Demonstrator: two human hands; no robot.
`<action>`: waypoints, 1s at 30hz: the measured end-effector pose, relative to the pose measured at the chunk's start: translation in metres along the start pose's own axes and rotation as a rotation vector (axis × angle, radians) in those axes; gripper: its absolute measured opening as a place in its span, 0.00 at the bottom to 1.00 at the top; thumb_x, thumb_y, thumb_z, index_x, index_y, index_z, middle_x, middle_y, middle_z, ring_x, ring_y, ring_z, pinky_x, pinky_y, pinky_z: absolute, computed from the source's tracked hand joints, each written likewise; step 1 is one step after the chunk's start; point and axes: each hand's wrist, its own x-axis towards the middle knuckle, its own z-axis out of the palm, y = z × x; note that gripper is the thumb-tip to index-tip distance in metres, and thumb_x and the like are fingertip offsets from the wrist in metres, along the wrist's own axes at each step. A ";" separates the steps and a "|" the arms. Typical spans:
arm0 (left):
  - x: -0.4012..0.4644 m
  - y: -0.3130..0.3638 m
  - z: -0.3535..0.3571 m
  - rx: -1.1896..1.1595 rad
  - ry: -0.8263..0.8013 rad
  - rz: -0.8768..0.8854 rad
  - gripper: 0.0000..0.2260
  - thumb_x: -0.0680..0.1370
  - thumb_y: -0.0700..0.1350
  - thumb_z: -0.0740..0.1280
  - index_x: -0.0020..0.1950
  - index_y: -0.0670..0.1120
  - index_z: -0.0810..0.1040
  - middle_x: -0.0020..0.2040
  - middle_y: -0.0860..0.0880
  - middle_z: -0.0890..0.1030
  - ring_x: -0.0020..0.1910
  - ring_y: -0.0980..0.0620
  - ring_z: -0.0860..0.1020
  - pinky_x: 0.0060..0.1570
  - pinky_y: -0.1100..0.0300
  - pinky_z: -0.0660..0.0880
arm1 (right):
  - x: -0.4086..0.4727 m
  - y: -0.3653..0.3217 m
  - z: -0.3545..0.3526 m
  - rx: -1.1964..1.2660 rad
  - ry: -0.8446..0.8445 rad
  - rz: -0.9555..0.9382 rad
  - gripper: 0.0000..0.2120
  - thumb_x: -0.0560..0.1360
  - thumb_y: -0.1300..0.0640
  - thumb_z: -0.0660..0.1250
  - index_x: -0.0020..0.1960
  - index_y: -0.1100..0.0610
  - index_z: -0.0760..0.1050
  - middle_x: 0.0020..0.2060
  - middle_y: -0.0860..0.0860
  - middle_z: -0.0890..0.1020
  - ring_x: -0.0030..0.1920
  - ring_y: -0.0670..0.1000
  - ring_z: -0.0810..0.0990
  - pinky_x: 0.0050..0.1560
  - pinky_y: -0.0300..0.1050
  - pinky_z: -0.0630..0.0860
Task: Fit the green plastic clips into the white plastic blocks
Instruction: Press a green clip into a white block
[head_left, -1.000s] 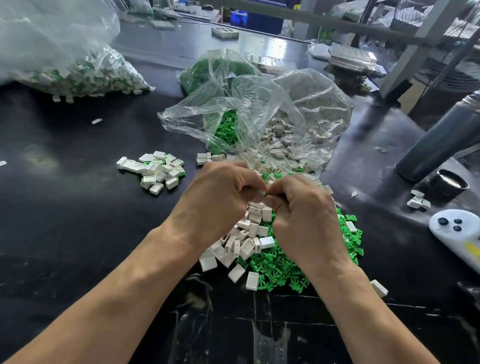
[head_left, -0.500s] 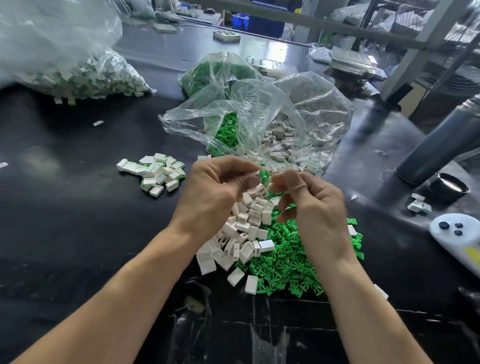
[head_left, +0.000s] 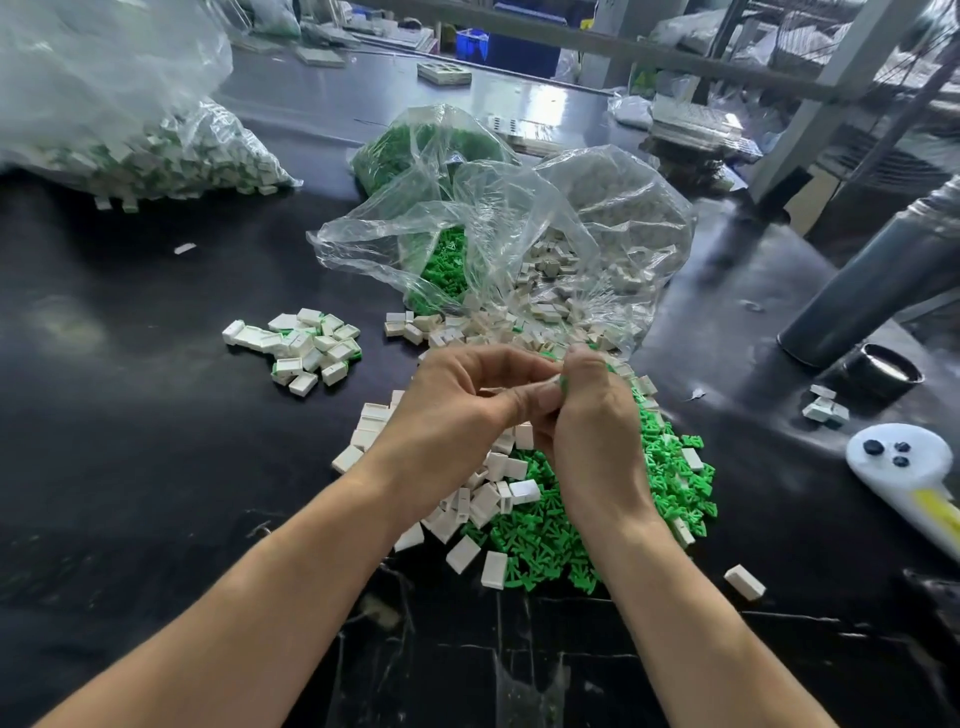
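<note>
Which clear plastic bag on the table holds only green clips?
The bag of green clips at the back centre, behind the open bag. That open one holds clips and white blocks; the big bag at far left holds white blocks showing green.

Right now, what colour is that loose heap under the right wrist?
Bright green clips, clearest in the head view.

loose blocks left of clips | fitted pile further left | open bag behind
</note>
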 end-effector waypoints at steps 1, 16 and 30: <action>0.000 0.000 0.000 0.002 0.009 0.006 0.03 0.76 0.35 0.73 0.47 0.41 0.85 0.43 0.44 0.87 0.42 0.52 0.84 0.45 0.63 0.80 | 0.000 0.001 0.002 -0.028 0.029 -0.023 0.29 0.82 0.47 0.50 0.29 0.36 0.80 0.24 0.36 0.78 0.28 0.35 0.77 0.30 0.31 0.71; 0.002 -0.001 -0.004 0.074 0.009 0.017 0.03 0.77 0.38 0.74 0.48 0.44 0.86 0.45 0.43 0.87 0.44 0.49 0.85 0.49 0.55 0.82 | 0.004 0.003 0.000 0.231 0.003 0.128 0.34 0.87 0.45 0.52 0.24 0.48 0.76 0.21 0.43 0.67 0.20 0.42 0.66 0.20 0.33 0.63; 0.003 -0.006 -0.002 0.020 0.050 0.031 0.02 0.77 0.37 0.73 0.47 0.42 0.85 0.39 0.47 0.85 0.39 0.52 0.83 0.42 0.62 0.79 | 0.004 0.010 0.003 0.078 -0.033 0.019 0.30 0.82 0.41 0.50 0.26 0.44 0.76 0.21 0.41 0.70 0.24 0.40 0.67 0.27 0.38 0.64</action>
